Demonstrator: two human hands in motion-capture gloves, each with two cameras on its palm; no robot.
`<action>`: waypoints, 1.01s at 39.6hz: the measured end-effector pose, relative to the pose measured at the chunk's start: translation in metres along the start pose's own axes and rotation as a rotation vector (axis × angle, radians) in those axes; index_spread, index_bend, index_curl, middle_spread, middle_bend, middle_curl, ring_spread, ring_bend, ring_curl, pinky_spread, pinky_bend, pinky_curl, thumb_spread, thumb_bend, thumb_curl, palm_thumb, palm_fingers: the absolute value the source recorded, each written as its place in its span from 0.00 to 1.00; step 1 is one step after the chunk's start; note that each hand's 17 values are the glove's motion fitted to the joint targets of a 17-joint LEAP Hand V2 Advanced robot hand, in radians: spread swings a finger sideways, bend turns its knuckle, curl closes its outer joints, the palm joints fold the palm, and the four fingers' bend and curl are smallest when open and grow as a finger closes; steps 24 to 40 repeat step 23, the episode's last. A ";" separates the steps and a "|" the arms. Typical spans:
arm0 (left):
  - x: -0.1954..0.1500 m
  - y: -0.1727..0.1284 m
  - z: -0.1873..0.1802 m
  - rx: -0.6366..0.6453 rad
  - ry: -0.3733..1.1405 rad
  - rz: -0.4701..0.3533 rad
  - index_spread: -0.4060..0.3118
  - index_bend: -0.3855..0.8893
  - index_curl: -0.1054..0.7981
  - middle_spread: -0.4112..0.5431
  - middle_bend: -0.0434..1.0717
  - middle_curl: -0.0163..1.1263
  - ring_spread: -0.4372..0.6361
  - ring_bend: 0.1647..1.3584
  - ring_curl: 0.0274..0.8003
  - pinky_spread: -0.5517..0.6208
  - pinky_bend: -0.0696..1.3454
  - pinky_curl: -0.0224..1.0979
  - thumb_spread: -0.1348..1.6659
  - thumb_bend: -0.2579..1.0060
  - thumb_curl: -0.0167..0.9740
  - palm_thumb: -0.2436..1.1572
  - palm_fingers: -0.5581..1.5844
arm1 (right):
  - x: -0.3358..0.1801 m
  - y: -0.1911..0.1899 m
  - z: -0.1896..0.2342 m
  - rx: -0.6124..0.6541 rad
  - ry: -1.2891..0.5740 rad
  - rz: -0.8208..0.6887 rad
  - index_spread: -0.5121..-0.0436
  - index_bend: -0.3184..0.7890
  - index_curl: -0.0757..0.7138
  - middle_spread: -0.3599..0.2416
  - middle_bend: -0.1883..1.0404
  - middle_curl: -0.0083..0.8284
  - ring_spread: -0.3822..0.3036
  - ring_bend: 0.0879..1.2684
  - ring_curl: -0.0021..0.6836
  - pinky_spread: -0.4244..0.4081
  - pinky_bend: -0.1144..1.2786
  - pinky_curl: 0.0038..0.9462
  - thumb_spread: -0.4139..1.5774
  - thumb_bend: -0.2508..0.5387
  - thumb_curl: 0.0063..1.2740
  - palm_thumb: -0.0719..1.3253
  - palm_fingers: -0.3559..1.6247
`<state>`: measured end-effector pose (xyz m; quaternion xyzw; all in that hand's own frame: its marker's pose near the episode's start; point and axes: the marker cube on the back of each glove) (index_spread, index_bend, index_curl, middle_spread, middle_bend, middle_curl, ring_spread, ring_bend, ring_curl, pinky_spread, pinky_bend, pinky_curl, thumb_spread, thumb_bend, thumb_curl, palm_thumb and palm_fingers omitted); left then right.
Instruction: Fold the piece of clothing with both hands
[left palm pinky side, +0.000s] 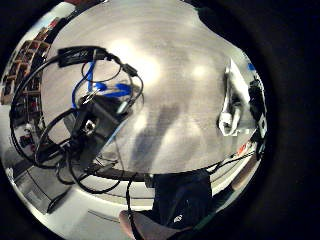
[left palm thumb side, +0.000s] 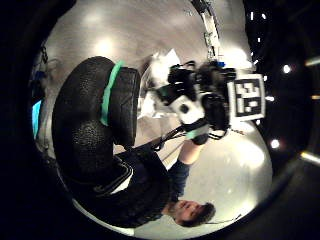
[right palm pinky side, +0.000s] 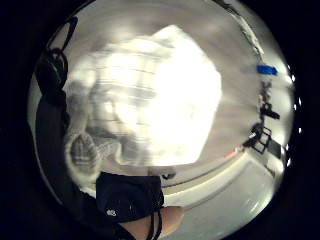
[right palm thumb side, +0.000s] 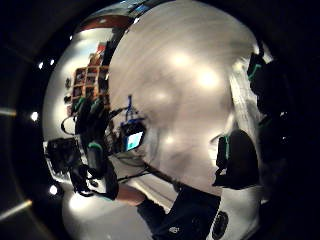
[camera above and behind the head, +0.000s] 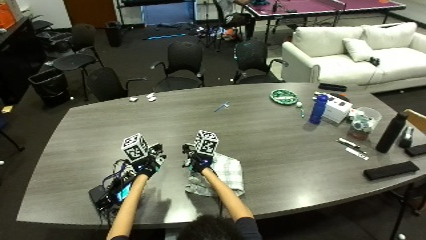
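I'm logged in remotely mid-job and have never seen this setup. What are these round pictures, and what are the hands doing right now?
No robot here: a person at a grey table wears black gloves with small cameras in the palms. The four round pictures look out from those palms, two per hand; the ordinary picture is taken from above and behind the person's head.

In the outside view, the right hand is above the edge of a pale checked piece of clothing lying crumpled on the table; its palm view shows that cloth close below. The left hand is beside the cloth over bare table, near a small device with cables. Whether either hand's fingers hold anything cannot be seen. A blue bottle stands farther off.
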<state>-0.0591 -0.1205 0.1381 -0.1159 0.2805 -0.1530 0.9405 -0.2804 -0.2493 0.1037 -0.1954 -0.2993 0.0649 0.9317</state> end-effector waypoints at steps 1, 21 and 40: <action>-0.002 0.002 -0.003 -0.001 0.002 -0.004 0.55 0.40 0.34 0.63 0.30 0.35 0.70 0.47 0.39 0.73 0.36 0.33 0.79 0.24 0.27 0.28 0.31 | -0.002 0.001 -0.003 0.008 -0.016 -0.006 0.63 0.35 0.52 0.30 0.33 0.57 0.15 0.46 0.66 0.06 0.56 0.42 0.48 0.28 0.51 0.75 0.76; 0.004 0.035 -0.057 0.088 -0.045 -0.051 0.56 0.40 0.35 0.62 0.30 0.36 0.68 0.46 0.37 0.71 0.34 0.32 0.83 0.21 0.27 0.32 0.33 | 0.059 0.020 -0.094 0.283 -0.023 -0.064 0.68 0.37 0.44 0.36 0.31 0.58 0.21 0.39 0.63 0.12 0.55 0.41 0.59 0.28 0.49 0.75 0.75; 0.005 0.034 -0.058 0.090 -0.040 -0.053 0.56 0.39 0.35 0.62 0.29 0.36 0.68 0.46 0.37 0.71 0.33 0.32 0.83 0.21 0.27 0.32 0.33 | 0.063 0.019 -0.094 0.285 -0.020 -0.057 0.68 0.37 0.43 0.37 0.31 0.58 0.21 0.39 0.63 0.12 0.55 0.40 0.59 0.28 0.49 0.75 0.76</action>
